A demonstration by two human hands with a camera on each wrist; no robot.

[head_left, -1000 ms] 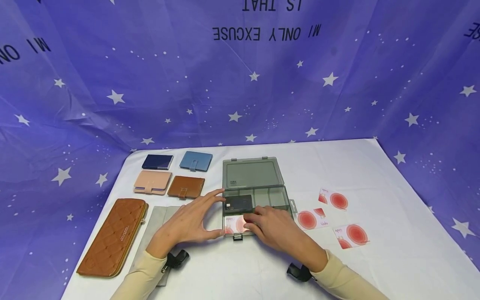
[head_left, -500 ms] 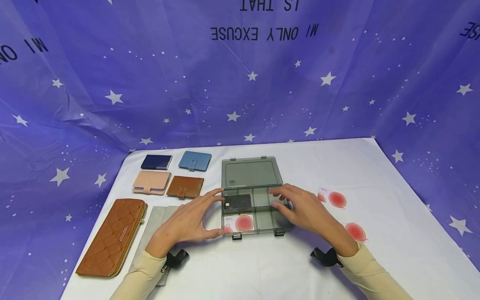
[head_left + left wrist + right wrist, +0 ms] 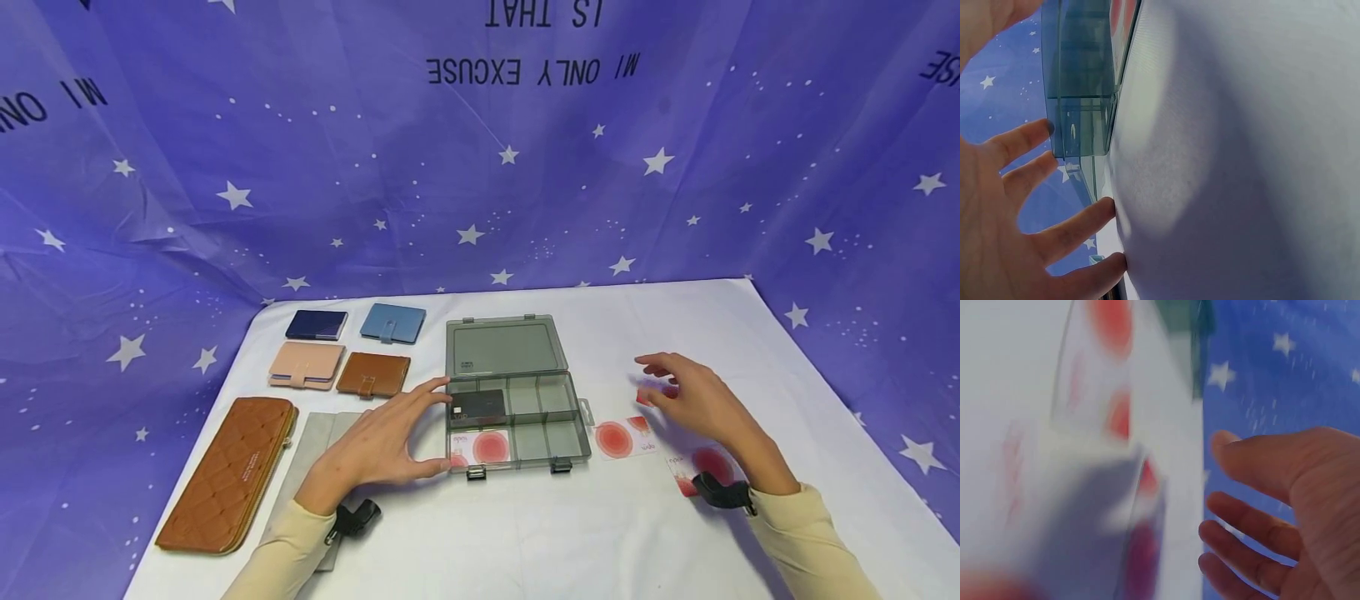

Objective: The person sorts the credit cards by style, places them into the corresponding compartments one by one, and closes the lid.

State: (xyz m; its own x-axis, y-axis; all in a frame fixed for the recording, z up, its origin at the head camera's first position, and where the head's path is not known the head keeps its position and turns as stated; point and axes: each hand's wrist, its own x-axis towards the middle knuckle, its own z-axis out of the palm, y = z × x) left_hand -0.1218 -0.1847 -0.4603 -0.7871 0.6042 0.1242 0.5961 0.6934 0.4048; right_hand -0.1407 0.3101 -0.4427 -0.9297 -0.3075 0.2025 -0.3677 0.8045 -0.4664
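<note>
A smoky green, see-through compartment box (image 3: 566,437) lies with its lid (image 3: 506,346) folded back. One front-left compartment holds a red-and-white card (image 3: 491,447), and a black card (image 3: 480,406) lies behind it. My left hand (image 3: 378,442) spans the box's left side, thumb at the front corner and fingertips at the wall; the left wrist view shows its fingers spread. Over a red-and-white card (image 3: 643,397) on the right, my right hand (image 3: 693,398) hovers with loosely bent fingers and nothing between them, hiding most of that card. The card (image 3: 1144,550) appears below the fingers in the right wrist view.
Two more red-and-white cards, one beside the box (image 3: 615,439) and one under the right wrist (image 3: 681,479), lie on the white cloth. Leftward are navy (image 3: 315,325), blue (image 3: 393,323), pink (image 3: 305,364) and brown (image 3: 372,373) card holders, a long brown wallet (image 3: 228,475) and a grey flat piece (image 3: 311,442).
My right hand has let go of the red-and-white card in the front-left compartment and swung right, past the box, over the far card. My left hand has stayed at the box.
</note>
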